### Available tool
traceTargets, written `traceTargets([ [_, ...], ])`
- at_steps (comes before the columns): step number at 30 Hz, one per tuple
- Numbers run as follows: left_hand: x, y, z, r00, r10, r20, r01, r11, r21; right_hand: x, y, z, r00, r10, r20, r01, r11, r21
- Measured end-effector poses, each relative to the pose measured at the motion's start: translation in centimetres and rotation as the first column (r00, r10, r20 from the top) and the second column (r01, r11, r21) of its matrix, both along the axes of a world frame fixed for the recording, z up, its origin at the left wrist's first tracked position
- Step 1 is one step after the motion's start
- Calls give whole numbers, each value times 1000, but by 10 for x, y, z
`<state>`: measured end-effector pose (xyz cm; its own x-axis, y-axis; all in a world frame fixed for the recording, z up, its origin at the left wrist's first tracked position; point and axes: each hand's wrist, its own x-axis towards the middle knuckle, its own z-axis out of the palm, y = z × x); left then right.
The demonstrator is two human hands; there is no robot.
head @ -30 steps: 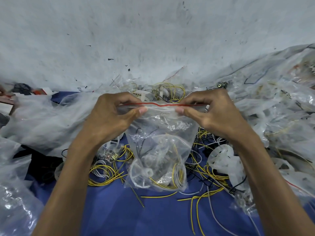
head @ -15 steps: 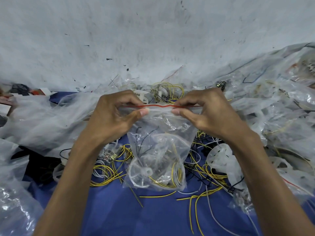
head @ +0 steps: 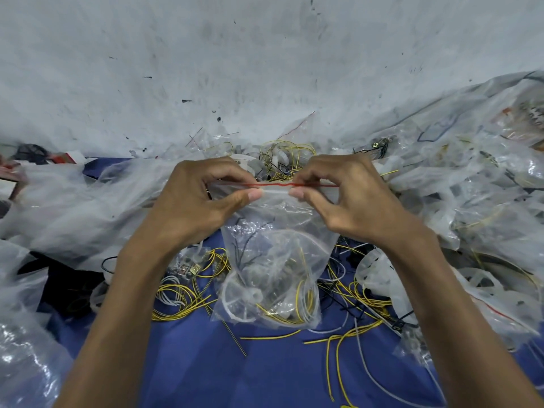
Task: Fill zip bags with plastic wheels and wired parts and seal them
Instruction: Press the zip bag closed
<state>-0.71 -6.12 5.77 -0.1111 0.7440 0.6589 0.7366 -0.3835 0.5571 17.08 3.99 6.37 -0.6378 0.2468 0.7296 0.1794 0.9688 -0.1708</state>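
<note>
A clear zip bag hangs in front of me above the blue mat. Inside it lie a white plastic wheel and yellow, black and white wired parts. My left hand pinches the bag's red-lined zip strip on the left between thumb and fingers. My right hand pinches the same strip on the right. The two thumbs sit close together near the strip's middle.
Loose yellow wires and white wheels litter the blue mat. Heaps of clear plastic bags rise at the left and right. A grey wall stands close behind.
Both hands have slid inward along the zip strip, so the gap between the thumbs has narrowed. The bag still hangs in the same place.
</note>
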Motion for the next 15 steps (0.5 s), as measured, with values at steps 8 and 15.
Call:
traceTargets([
  [8, 4, 2, 1, 999, 1, -51, 0, 1000, 20, -2, -1, 1, 1000, -21, 17, 21, 1000, -7],
  [15, 9, 3, 0, 998, 13, -65, -5, 994, 114, -4, -3, -1, 1000, 3, -22, -3, 1000, -8],
])
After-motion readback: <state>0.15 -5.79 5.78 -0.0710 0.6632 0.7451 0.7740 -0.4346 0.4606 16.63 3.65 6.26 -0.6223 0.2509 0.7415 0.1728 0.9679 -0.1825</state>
